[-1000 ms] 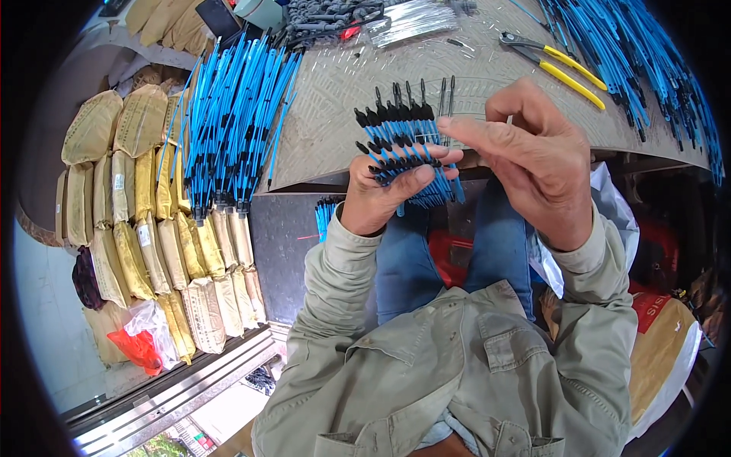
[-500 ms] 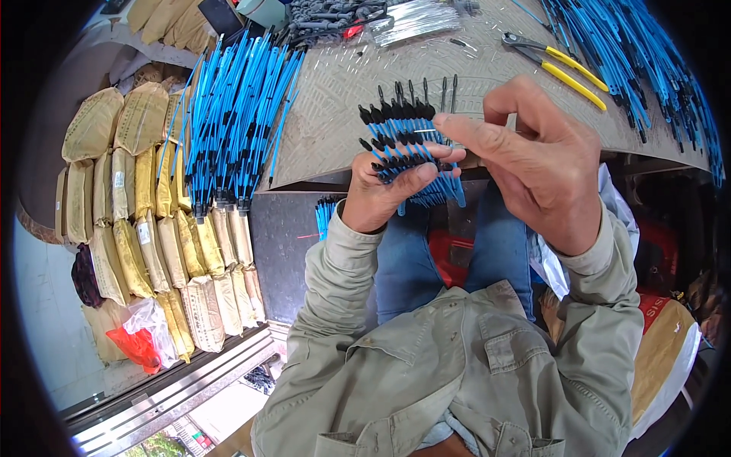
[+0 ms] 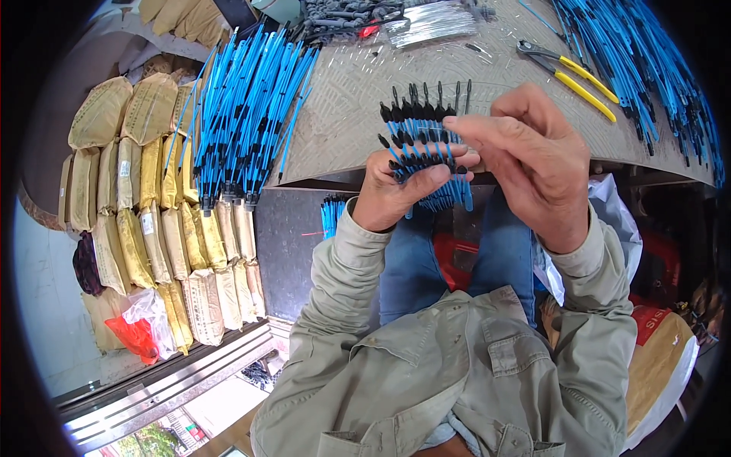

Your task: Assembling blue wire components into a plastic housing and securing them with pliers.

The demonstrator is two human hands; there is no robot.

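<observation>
Several slim blue rods with black tips [image 3: 415,114] stand side by side in a close row at the near edge of the table [image 3: 343,114], their tips showing against its top. The left hand [image 3: 392,190] is closed around them, thumb laid across the front and fingers behind. The right hand [image 3: 533,148] is just beside the row, one digit stretched out to its upper end and another bent above; whether these fingers pinch anything I cannot tell, since their tips are partly hidden. A thin pale strip [image 3: 432,130] runs across the row there, though its ends are hard to make out.

Each rod looks light and fairly stiff, likely to bend a little if pushed sideways. The smooth blue lengths may slide against one another, so a hold across the whole row, about the middle of the shafts, seems best. The narrow black ends look easier to bend or knock out of line, and make a poorer handle.

One loose pile of similar rods [image 3: 247,107] hangs over the table's left edge; another heap [image 3: 647,76] covers its right end. Yellow-handled pliers [image 3: 585,96] lie on the table near that heap, and a clear packet [image 3: 434,23] sits toward its far side.
</observation>
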